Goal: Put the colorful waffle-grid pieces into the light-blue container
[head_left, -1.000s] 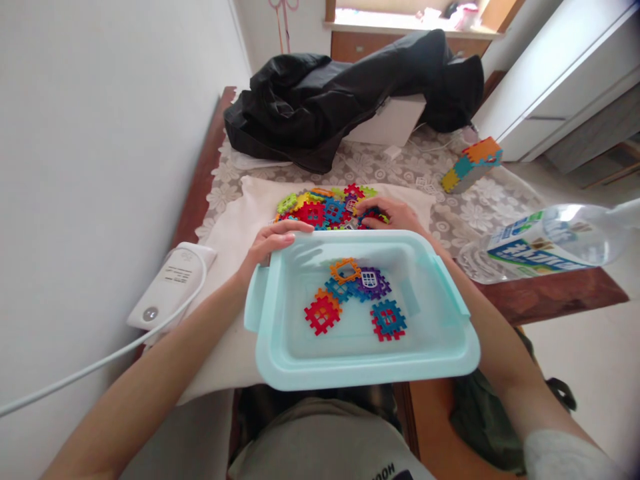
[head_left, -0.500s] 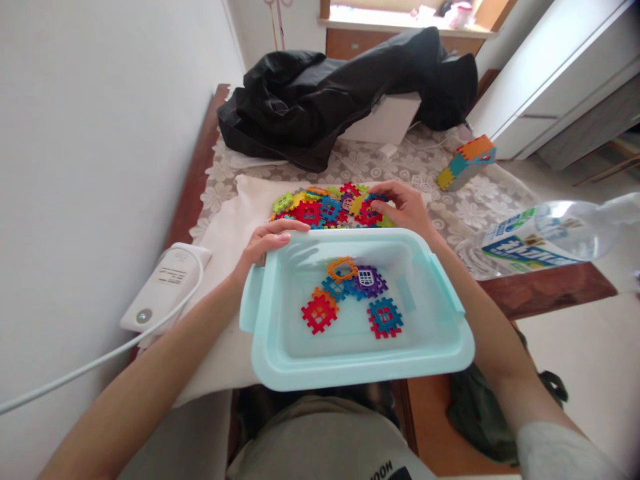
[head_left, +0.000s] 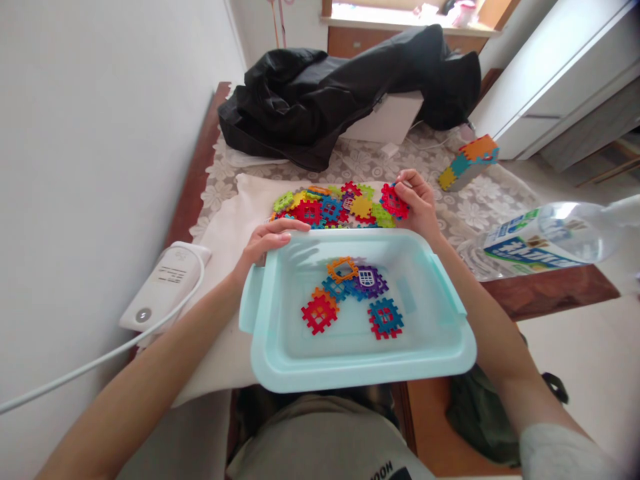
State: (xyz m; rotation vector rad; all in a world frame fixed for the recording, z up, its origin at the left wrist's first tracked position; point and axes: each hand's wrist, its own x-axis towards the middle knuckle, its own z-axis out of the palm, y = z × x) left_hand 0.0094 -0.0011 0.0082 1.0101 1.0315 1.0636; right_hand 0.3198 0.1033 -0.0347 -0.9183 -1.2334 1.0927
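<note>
A light blue plastic bin (head_left: 440, 353) rests at the table's near edge with several coloured waffle-block tiles (head_left: 350, 293) inside. My left hand (head_left: 265, 243) grips the bin's far left rim. Beyond the bin lies a pile of coloured tiles (head_left: 325, 207) on a white cloth (head_left: 225, 220). My right hand (head_left: 420, 203) is raised at the pile's right end, fingers pinched on a red tile (head_left: 393, 200).
A black jacket (head_left: 340, 87) covers a white box at the back. A built block shape (head_left: 467, 162) stands at right, with a plastic water bottle (head_left: 545, 243) lying near the table's edge. A white device with a cable (head_left: 163, 283) sits at left beside the wall.
My right hand has lifted out of the pile and moved right, now pinching a red tile. The left hand and bin have stayed put.
</note>
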